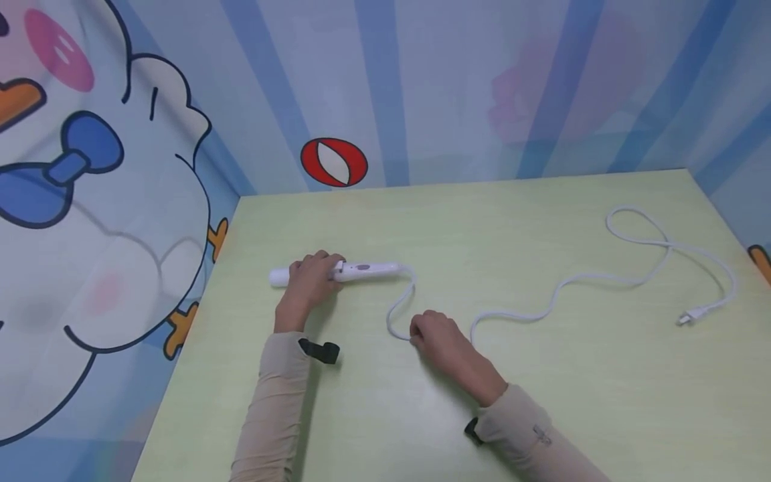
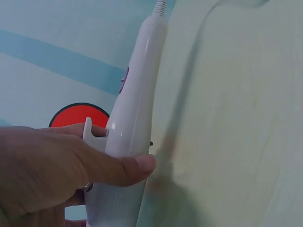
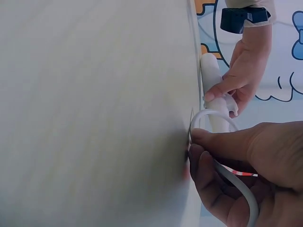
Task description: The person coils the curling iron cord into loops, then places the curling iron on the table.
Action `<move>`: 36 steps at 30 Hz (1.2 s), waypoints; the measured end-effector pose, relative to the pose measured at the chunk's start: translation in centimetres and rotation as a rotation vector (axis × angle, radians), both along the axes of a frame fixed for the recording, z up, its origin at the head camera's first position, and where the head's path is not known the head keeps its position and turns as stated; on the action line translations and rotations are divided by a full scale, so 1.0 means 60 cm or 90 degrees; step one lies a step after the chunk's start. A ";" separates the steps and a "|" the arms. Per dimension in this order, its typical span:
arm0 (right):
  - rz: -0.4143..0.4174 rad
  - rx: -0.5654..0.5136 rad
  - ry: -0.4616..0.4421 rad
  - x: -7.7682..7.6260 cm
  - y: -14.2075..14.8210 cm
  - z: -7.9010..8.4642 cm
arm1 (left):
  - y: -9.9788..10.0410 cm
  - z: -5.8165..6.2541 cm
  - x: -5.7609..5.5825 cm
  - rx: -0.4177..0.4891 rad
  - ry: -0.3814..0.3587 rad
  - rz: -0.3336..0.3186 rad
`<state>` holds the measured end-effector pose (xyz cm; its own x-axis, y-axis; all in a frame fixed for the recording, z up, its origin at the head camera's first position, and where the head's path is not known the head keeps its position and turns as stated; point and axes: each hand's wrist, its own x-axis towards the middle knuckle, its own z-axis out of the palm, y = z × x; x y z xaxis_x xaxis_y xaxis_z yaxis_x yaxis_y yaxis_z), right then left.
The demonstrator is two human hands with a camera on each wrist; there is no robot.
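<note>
Head view: looks down on a pale green table [image 1: 512, 231], strewn on the right with a long white cord [image 1: 593, 275] in loose bends and one crossed loop. Also shows, on the left part of the table, a white wand [image 1: 373, 269] joined to that cord, gripped around by the left hand [image 1: 310, 284], with the near stretch of cord pinched by the right hand [image 1: 446, 345]. Judging by this, probably busy arranging the cord while steadying the wand; next calls for a firm pinch and a gentle draw on the slack, without dragging the plug [image 1: 693, 314].

Left wrist view: gives the wand close up, with the left thumb [image 2: 142, 163] laid across, a lever [image 2: 88, 130] near the fingers, and an oval switch [image 2: 124, 80]. Right wrist view: reveals the cord between thumb and fingertips, arching up from the pinch and running along the palm, hidden from overhead. Hard to tell whether resting the wand on the table or lifting slightly.
</note>
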<state>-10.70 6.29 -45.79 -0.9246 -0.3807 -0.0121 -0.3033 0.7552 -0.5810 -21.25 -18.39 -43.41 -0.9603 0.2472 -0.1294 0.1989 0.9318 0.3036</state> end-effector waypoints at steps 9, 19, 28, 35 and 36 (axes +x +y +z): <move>-0.040 -0.046 -0.018 0.005 0.004 -0.002 | -0.009 0.024 0.005 0.022 0.017 -0.013; -0.061 -0.095 -0.053 0.002 0.014 -0.005 | 0.004 0.085 0.027 0.060 0.067 -0.091; -0.066 -0.124 -0.072 -0.018 0.038 0.014 | 0.039 0.151 0.067 0.085 0.065 -0.197; -0.056 -0.211 -0.104 -0.036 0.071 0.045 | 0.063 0.173 0.094 0.126 0.012 -0.238; -0.056 -0.223 -0.106 -0.038 0.076 0.049 | 0.065 0.174 0.096 0.130 0.005 -0.247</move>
<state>-12.97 10.84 -42.83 -0.9502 -0.3081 -0.0475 -0.1267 0.5210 -0.8441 -15.49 -14.49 -32.94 -0.7918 0.6098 -0.0334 0.5255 0.7082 0.4714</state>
